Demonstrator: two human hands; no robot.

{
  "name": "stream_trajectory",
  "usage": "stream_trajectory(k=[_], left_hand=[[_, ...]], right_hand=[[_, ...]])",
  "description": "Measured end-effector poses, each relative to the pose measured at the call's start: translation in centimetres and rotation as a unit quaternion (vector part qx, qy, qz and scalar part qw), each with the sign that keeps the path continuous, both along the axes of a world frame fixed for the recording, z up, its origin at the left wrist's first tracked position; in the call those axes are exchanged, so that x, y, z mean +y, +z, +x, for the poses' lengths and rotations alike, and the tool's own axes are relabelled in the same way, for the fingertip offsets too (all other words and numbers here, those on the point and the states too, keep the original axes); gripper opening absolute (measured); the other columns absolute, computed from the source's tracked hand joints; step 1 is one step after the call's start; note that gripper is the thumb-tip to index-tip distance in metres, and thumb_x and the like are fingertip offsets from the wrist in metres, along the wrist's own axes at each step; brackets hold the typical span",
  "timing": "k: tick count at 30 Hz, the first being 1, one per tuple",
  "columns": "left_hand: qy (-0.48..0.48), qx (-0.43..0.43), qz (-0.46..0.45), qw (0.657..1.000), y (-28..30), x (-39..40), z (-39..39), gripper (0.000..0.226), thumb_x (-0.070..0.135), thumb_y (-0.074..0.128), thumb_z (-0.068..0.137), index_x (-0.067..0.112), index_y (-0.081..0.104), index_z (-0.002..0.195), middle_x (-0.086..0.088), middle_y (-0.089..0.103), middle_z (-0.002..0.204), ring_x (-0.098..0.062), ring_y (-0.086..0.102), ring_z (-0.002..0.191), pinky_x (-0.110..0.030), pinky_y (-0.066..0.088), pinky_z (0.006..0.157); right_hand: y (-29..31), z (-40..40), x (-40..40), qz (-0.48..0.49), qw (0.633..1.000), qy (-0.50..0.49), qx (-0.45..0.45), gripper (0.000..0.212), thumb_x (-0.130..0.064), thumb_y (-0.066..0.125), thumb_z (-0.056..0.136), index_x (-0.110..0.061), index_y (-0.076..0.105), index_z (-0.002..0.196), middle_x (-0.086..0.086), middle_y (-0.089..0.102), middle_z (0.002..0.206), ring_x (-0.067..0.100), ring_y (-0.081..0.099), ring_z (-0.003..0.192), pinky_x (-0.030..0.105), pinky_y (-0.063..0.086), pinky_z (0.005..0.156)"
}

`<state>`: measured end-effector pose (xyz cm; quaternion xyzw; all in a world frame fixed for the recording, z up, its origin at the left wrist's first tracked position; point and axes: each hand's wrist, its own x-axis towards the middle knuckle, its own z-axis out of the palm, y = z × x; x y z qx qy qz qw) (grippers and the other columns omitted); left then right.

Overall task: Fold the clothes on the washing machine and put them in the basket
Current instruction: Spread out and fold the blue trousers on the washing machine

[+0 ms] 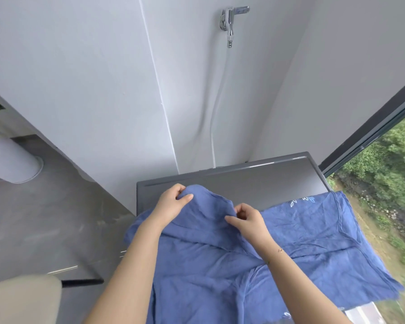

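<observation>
both hands pinch the blue shirt (290,239) lying on the washing machine (267,181): your left hand (171,204) at the raised far edge, your right hand (248,220) at a fold. it looks soft, light and floppy, so hold corners or edges.

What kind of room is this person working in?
Probably a home laundry corner or balcony: a grey washing machine with a blue garment spread on it, a wall tap with hose, and a big window.
</observation>
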<state>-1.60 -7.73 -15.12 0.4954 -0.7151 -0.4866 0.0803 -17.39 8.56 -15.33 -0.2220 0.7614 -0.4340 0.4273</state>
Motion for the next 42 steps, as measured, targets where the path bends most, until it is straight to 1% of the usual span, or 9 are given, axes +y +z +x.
stream_trajectory(k=[4,10,14,21,27,31,34,36,42], left_hand=[[-0.022,0.096,0.036,0.995,3.7,1.5,3.7,0.014,0.023,0.060,0.094,0.010,0.057,0.092,-0.003,0.059,0.080,-0.011,0.051,0.074,-0.027,0.038,0.072],[-0.050,0.138,0.175,0.974,4.6,5.5,9.3,0.034,0.020,0.074,0.082,-0.006,0.055,0.092,-0.008,0.067,0.086,-0.015,0.061,0.082,-0.029,0.045,0.077],[-0.088,0.087,0.254,0.959,2.6,7.8,11.9,0.042,0.029,0.084,0.062,0.002,0.055,0.077,0.002,0.065,0.071,-0.007,0.060,0.072,-0.018,0.047,0.069],[-0.122,-0.020,0.246,0.961,0.0,10.1,14.2,0.043,0.038,0.084,0.058,0.020,0.047,0.070,0.007,0.043,0.062,-0.008,0.037,0.062,-0.021,0.028,0.056],[-0.013,0.069,0.147,0.987,0.1,11.6,13.4,0.031,0.008,0.073,0.079,0.014,0.043,0.072,0.002,0.037,0.060,-0.008,0.031,0.056,-0.022,0.025,0.053],[0.055,0.122,0.111,0.985,0.5,11.6,13.6,0.029,-0.006,0.067,0.081,0.010,0.044,0.075,0.006,0.039,0.061,-0.005,0.035,0.055,-0.014,0.029,0.050],[0.079,0.092,0.085,0.989,-0.2,11.0,13.6,0.024,-0.005,0.067,0.079,0.015,0.056,0.087,0.005,0.061,0.082,-0.012,0.059,0.074,-0.021,0.046,0.072],[0.051,0.033,0.060,0.996,-0.6,11.0,13.4,0.042,-0.011,0.060,0.080,0.028,0.061,0.094,0.006,0.063,0.101,-0.016,0.061,0.084,-0.022,0.046,0.076],[-0.054,-0.069,-0.021,0.996,-1.1,12.6,11.7,0.077,-0.019,0.041,0.073,0.028,0.055,0.132,0.016,0.029,0.144,-0.003,0.034,0.131,-0.008,0.033,0.088]], right_hand=[[1.3,0.1,1.1,-0.124,0.971,-0.028,-0.201,0.021,0.004,0.066,0.086,-0.008,0.052,0.077,0.011,0.060,0.076,0.021,0.056,0.074,0.029,0.049,0.066],[2.4,-0.3,3.6,-0.131,0.957,0.074,-0.246,0.021,0.012,0.066,0.080,-0.006,0.059,0.088,0.016,0.069,0.081,0.024,0.066,0.072,0.029,0.054,0.070],[1.8,-0.4,5.5,-0.046,0.961,0.186,-0.199,0.041,0.005,0.073,0.073,-0.009,0.067,0.110,0.015,0.072,0.088,0.021,0.066,0.079,0.024,0.050,0.076],[0.7,0.7,7.4,0.048,0.947,0.288,-0.130,0.011,-0.006,0.074,0.077,-0.009,0.076,0.087,0.007,0.073,0.089,0.015,0.064,0.082,0.028,0.050,0.084],[0.5,1.7,7.2,0.023,0.966,0.248,-0.065,0.027,-0.027,0.073,0.084,-0.012,0.064,0.063,0.001,0.053,0.068,0.014,0.047,0.068,0.026,0.036,0.065],[0.8,2.5,5.8,-0.051,0.983,0.168,-0.052,0.047,-0.037,0.063,0.087,0.008,0.053,0.082,0.006,0.045,0.071,0.020,0.037,0.067,0.030,0.029,0.058],[-0.3,3.1,3.7,0.000,0.983,0.157,0.094,0.041,-0.029,0.060,0.092,-0.006,0.035,0.068,0.000,0.030,0.061,0.015,0.025,0.060,0.030,0.019,0.054],[-1.3,3.5,2.9,0.066,0.960,0.189,0.194,0.032,-0.026,0.061,0.091,-0.016,0.038,0.071,-0.007,0.037,0.061,0.014,0.035,0.060,0.028,0.026,0.055],[-2.4,4.3,3.5,0.107,0.954,0.169,0.222,0.021,-0.027,0.068,0.084,-0.022,0.055,0.099,-0.011,0.050,0.068,0.017,0.053,0.074,0.030,0.040,0.064]])
